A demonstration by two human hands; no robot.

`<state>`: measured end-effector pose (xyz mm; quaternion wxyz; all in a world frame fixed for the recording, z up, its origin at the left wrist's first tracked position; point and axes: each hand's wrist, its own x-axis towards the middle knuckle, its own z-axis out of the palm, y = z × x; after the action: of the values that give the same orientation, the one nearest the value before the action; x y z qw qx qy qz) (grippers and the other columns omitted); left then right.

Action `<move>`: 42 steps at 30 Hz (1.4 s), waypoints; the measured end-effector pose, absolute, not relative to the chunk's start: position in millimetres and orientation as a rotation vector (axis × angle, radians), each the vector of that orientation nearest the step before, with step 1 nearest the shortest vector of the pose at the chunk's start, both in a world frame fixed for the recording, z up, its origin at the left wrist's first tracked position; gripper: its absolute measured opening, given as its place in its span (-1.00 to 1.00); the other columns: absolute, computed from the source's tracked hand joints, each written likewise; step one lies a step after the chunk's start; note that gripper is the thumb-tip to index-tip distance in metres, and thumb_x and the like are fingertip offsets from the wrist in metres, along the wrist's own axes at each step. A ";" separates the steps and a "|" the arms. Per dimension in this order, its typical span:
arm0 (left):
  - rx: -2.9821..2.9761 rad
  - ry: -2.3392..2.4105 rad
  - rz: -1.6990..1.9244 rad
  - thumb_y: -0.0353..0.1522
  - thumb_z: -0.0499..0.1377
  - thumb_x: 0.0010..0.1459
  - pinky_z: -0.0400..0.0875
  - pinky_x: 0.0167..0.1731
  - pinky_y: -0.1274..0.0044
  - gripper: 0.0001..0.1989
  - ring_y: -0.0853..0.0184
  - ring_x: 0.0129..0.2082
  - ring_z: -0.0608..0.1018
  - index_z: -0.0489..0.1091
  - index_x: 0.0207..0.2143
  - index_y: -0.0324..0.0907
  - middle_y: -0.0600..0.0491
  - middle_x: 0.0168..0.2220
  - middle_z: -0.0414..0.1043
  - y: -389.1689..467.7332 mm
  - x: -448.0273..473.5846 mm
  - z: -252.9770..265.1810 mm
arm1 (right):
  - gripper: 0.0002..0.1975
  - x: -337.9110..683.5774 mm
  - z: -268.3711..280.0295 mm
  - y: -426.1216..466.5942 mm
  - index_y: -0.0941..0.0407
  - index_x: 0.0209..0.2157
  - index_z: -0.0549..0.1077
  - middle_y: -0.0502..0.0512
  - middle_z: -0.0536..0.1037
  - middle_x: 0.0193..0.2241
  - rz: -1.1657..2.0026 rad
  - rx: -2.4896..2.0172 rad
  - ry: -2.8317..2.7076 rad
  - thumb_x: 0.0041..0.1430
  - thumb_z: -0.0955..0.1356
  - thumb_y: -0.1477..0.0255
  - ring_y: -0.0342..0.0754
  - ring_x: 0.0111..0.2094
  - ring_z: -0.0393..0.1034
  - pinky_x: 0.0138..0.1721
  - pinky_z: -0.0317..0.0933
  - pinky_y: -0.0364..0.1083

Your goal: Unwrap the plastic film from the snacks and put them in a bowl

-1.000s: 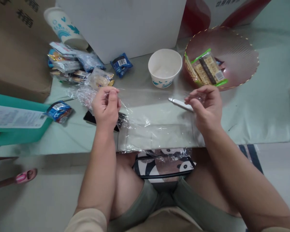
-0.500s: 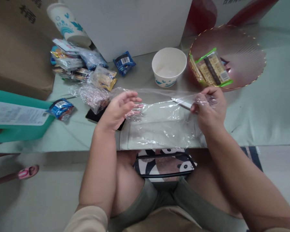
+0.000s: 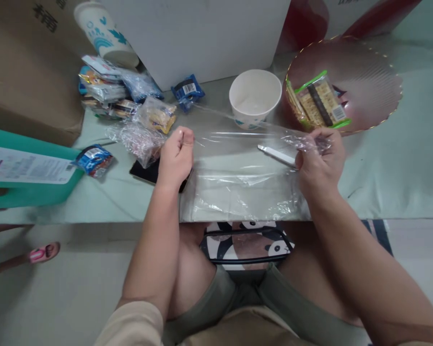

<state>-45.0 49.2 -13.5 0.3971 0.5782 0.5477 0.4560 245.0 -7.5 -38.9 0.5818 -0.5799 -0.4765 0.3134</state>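
Note:
A clear plastic bag (image 3: 238, 192) is stretched between my two hands over the table's front edge. My left hand (image 3: 177, 156) is closed on its left side, thumb over curled fingers. My right hand (image 3: 319, 161) grips the bunched right side of the plastic. A white-handled craft knife (image 3: 276, 155) lies beneath or behind the film, its handle end reaching my right fingers; I cannot tell whether they touch it. Behind the bag stands a white paper bowl (image 3: 254, 98). A dark phone (image 3: 147, 173) lies partly hidden behind my left hand.
A pink glass bowl (image 3: 368, 91) holds packaged crackers (image 3: 321, 103). Snack packets (image 3: 108, 86) and crumpled plastic (image 3: 140, 139) are piled at left, near paper cups (image 3: 106, 36). Blue packets (image 3: 187, 91) lie nearby. Boxes (image 3: 202, 38) line the back. Another person's foot (image 3: 45, 252) shows at lower left.
My left hand has closed from spread fingers into a grip on the plastic. The film's upper edge is pulled tighter. My right hand keeps its hold.

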 end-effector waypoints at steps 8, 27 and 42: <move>1.414 1.095 1.008 0.06 0.37 0.05 0.15 -0.68 0.58 -0.57 0.49 -0.67 0.32 0.49 -0.39 -0.12 0.09 -0.53 0.44 47.7 -54.2 -11.1 | -0.65 239.6 -33.2 -8.4 -0.03 -0.29 0.27 -0.10 0.24 -0.53 0.525 -1.337 -0.998 0.27 0.38 0.02 -0.19 -0.65 0.02 -0.64 -0.07 -0.11; 1.114 1.255 1.589 0.05 0.16 0.28 -0.12 -0.70 0.54 -0.63 0.54 -0.69 0.13 0.21 -0.28 0.00 0.23 -0.52 0.30 55.0 -60.5 -0.7 | -0.75 227.8 -37.2 -16.5 0.07 -0.37 0.33 0.05 0.58 -0.22 1.362 -1.286 -1.194 0.11 0.47 0.29 -0.09 -0.19 0.53 -0.21 0.42 -0.09; 0.980 1.321 1.592 0.03 0.05 0.40 -0.21 -0.57 0.51 -0.62 0.62 -0.67 0.04 0.12 -0.22 -0.07 0.29 -0.54 0.14 58.6 -64.7 -8.2 | -0.64 220.2 -40.0 -32.2 -0.01 0.00 0.46 0.21 0.55 0.06 0.321 -1.499 -2.147 0.15 0.44 0.30 0.28 0.13 0.37 0.09 0.16 0.25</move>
<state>-64.7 58.6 -8.2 0.4134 0.3899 0.5254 0.6333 220.2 -32.2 -40.0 0.2493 -0.5502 -0.7882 0.1180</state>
